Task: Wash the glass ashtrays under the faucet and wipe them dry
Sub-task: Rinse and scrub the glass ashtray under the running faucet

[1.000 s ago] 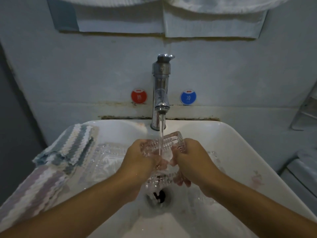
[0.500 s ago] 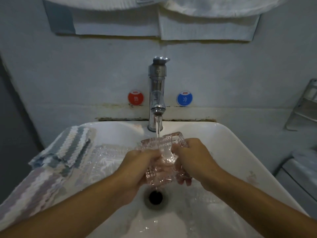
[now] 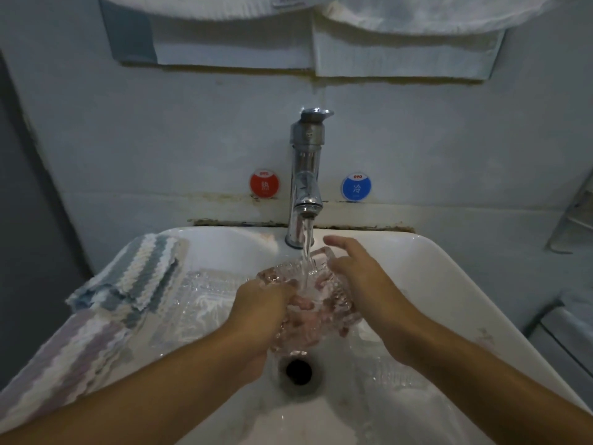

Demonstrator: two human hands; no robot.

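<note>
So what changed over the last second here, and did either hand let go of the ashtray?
The right hand loosened: its index finger now lifts off and points toward the faucet, where before it wrapped the ashtray. The other fingers look to be against the glass still. The left hand keeps gripping the ashtray from below. Water keeps running onto it; the second ashtray and striped cloth stayed put.

Bathroom, likely hotel or guesthouse. White ceramic sink [image 3: 449, 284] against a stained wall; chrome faucet [image 3: 306, 175] at its back edge, running. Red hot sticker [image 3: 264, 186] left of faucet, blue cold sticker [image 3: 356, 186] right. White towels [image 3: 401, 43] hanging above faucet.
</note>
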